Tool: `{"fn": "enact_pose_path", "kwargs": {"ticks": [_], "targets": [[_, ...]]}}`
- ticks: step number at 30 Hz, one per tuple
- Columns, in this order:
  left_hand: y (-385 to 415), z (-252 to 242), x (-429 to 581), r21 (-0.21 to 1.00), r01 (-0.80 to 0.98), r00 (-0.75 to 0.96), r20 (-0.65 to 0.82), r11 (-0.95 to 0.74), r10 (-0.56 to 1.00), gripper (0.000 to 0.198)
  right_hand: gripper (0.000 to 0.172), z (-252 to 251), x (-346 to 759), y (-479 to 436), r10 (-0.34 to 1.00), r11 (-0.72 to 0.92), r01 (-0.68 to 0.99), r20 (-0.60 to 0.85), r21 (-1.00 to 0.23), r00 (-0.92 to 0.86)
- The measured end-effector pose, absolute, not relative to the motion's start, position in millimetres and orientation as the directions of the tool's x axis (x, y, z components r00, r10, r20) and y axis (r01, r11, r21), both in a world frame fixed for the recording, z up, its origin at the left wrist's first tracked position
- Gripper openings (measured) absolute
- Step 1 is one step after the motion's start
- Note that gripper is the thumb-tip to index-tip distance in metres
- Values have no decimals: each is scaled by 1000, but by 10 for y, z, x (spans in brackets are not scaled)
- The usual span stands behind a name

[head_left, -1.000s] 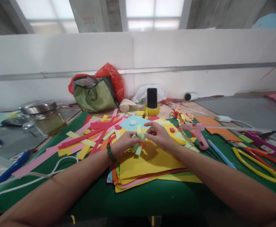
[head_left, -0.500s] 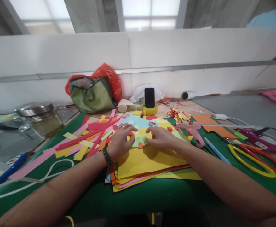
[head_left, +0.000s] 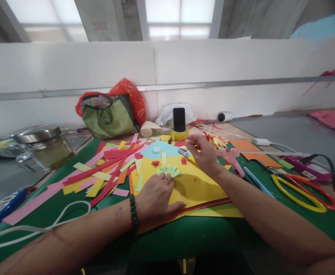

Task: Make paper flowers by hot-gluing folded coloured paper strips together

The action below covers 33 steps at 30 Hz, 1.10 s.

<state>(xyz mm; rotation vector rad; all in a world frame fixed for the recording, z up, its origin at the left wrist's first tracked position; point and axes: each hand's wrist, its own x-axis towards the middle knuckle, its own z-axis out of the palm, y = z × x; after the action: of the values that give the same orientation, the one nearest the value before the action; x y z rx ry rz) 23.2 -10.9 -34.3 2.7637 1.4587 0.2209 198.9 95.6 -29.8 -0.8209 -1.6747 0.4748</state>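
My left hand [head_left: 158,194] lies flat on a stack of yellow paper [head_left: 204,189], its thumb stretched out to the side. Its fingertips touch the lower edge of a pale green paper fan [head_left: 170,170] with cut petals. Raised above the back right of the stack, my right hand [head_left: 204,154] has its fingers drawn together; whatever is between them, if anything, is too small to make out. Beside it lies a small silver metal piece [head_left: 182,152]. A red paper heart [head_left: 155,163] and a red paper scrap [head_left: 184,161] rest on the yellow sheet.
Paper strips [head_left: 110,164] are heaped at left. At right are a pink glue gun [head_left: 236,164], a light blue pen [head_left: 257,182] and scissors [head_left: 299,193]. A phone [head_left: 179,119] stands in a yellow tape roll [head_left: 181,133]. A glass jar [head_left: 48,149] stands far left.
Both hands were together at the pale green paper. My left hand has come down and flattened onto the stack; my right hand has moved away, up and to the right.
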Motion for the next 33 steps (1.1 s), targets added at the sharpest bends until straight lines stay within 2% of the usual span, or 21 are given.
{"fn": "enact_pose_path", "kwargs": {"ticks": [3, 7, 10, 14, 16, 18, 19, 20, 22, 24, 26, 27, 31, 33], "targets": [[-148, -331, 278, 5, 839, 543, 50, -543, 839, 51, 18, -263, 2033, 967, 677, 722, 211, 735, -659, -22], [-103, -262, 277, -63, 836, 546, -9, -546, 838, 33, 11, -229, 2104, 1024, 601, 780, 168, 797, -602, 66], [-65, -244, 267, -109, 837, 538, -15, -536, 843, 22, 14, -212, 2112, 1042, 590, 790, 143, 803, -596, 88], [-38, -262, 248, -158, 819, 556, -25, -552, 831, 21, 19, -14, 2160, 812, 498, 825, 254, 862, -505, 96], [-32, -268, 237, -168, 812, 562, -36, -559, 826, 22, 20, 170, 2257, 554, 488, 816, 361, 873, -452, -9], [-33, -264, 229, -166, 804, 573, -45, -571, 819, 23, 20, 340, 2416, 283, 583, 757, 517, 769, -399, -261], [-38, -260, 228, -161, 800, 579, -46, -578, 814, 24, 25, 397, 2517, 177, 664, 699, 611, 654, -372, -362], [-47, -254, 232, -154, 798, 583, -48, -583, 811, 24, 32, 427, 2628, 106, 762, 596, 731, 520, -333, -385], [-84, -244, 250, -145, 806, 573, -47, -573, 818, 24, 43, 400, 2869, 91, 911, 363, 914, 274, -182, -307], [-147, -242, 284, -148, 820, 550, -66, -553, 833, 25, 48, 275, 3106, 222, 987, 135, 990, 93, -35, -132], [-227, -251, 326, -141, 838, 520, -87, -527, 850, 26, 47, 99, 3296, 424, 998, 8, 1000, 59, 1, -8], [-268, -260, 347, -125, 850, 505, -89, -512, 859, 29, 47, 7, 3361, 526, 998, -38, 999, 49, -12, 38], [-375, -302, 401, -58, 886, 456, -83, -461, 886, 59, 43, -290, 3402, 803, 996, 35, 940, -66, -341, -60], [-383, -313, 409, -67, 887, 449, -100, -456, 888, 66, 39, -356, 3353, 856, 994, -7, 902, -99, -432, -40]]}}
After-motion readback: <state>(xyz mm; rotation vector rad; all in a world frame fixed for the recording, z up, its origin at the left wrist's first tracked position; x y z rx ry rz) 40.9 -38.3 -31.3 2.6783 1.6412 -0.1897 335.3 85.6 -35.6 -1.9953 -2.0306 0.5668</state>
